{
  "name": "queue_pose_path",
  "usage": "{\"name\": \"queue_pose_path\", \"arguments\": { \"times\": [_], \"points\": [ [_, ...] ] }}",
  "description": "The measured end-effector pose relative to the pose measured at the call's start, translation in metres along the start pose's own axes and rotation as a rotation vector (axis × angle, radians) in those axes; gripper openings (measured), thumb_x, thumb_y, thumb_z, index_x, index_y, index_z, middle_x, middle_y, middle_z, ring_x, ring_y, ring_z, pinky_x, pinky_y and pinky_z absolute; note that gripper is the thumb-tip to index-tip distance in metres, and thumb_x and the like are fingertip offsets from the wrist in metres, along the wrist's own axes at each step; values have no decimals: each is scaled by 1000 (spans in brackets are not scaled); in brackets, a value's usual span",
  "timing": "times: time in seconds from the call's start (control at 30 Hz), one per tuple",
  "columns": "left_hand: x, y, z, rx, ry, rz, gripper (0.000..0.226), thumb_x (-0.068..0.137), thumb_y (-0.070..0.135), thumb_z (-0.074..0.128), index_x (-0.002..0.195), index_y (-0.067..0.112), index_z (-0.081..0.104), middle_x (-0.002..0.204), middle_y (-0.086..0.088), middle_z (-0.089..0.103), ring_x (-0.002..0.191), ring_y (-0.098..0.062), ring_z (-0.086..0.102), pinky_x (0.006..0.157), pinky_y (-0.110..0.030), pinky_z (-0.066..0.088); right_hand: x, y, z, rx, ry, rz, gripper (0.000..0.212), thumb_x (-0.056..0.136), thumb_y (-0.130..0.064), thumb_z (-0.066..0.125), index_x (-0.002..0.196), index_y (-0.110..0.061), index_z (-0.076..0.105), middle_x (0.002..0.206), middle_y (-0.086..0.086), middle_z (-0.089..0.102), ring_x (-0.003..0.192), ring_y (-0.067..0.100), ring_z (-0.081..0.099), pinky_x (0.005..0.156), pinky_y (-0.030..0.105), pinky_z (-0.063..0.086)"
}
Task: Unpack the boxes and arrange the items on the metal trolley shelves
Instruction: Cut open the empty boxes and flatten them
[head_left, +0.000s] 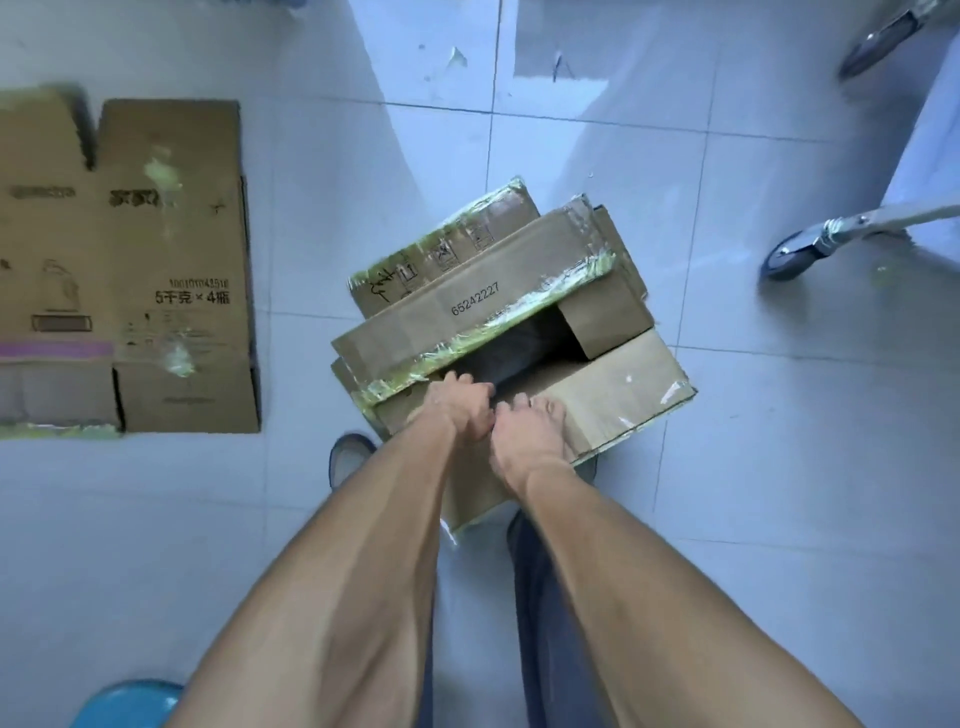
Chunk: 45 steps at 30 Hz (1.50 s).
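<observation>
I am working at the cardboard box (509, 353) sitting on the tiled floor (779, 467) right in front of my feet, its flaps partly parted over a dark gap. My left hand (460, 408) and right hand (530, 431) are side by side, fingers curled over the near flap's edge. I should be pulling evenly outward, not tearing. A flattened carton (130, 270) is lying to the left; a trolley caster (795, 254) is standing at right.
</observation>
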<state>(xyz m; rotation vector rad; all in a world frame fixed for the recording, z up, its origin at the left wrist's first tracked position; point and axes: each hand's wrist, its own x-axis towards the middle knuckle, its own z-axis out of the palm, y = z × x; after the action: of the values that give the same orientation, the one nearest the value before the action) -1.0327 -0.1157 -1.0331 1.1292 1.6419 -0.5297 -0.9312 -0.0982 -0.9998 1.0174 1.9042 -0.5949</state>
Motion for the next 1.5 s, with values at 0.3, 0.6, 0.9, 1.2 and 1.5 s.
{"name": "queue_pose_path", "arguments": {
  "times": [0.3, 0.6, 0.9, 1.2, 1.5],
  "points": [
    [-22, 24, 2, 217, 87, -380, 26, 95, 33, 45, 108, 22, 64, 100, 4, 68, 93, -17, 61, 104, -44, 28, 2, 2, 9, -198, -45, -103, 38, 97, -23, 40, 134, -14, 46, 136, 11, 48, 129, 32, 38, 108, 47, 27],
    [-33, -37, -23, -230, 619, -512, 74, 86, 16, 54, 151, 20, 17, 142, -27, 31, 90, -35, 60, 74, -37, 46, 2, 10, 16, -207, -59, 42, 42, 100, -19, 30, 139, -12, 44, 140, 13, 42, 127, 33, 39, 107, 44, 31],
    [-9, -27, -25, 105, 634, -340, 93, 77, 19, 69, 152, 25, 16, 157, -30, 10, 137, -41, 30, 107, -45, 30, 33, 2, -16, -156, -94, 54, 45, 98, -23, 40, 141, -8, 44, 143, 19, 40, 130, 35, 38, 103, 41, 40],
    [5, -11, -23, 130, 58, -55, 33, 92, 27, 58, 124, 16, 62, 123, -9, 65, 114, -28, 62, 91, -33, 47, 54, 25, -16, 35, 169, 209, 71, 96, -32, 50, 150, 4, 21, 160, 19, 11, 142, 30, 24, 106, 39, 33],
    [-3, -13, -24, 52, -240, -575, 50, 93, 21, 52, 143, 13, 47, 142, -18, 50, 119, -41, 54, 58, -60, 49, 40, 76, -32, 575, 367, 688, 78, 90, -20, 44, 154, -4, 3, 160, 26, 2, 147, 39, 7, 116, 49, 18]
  ]
}}
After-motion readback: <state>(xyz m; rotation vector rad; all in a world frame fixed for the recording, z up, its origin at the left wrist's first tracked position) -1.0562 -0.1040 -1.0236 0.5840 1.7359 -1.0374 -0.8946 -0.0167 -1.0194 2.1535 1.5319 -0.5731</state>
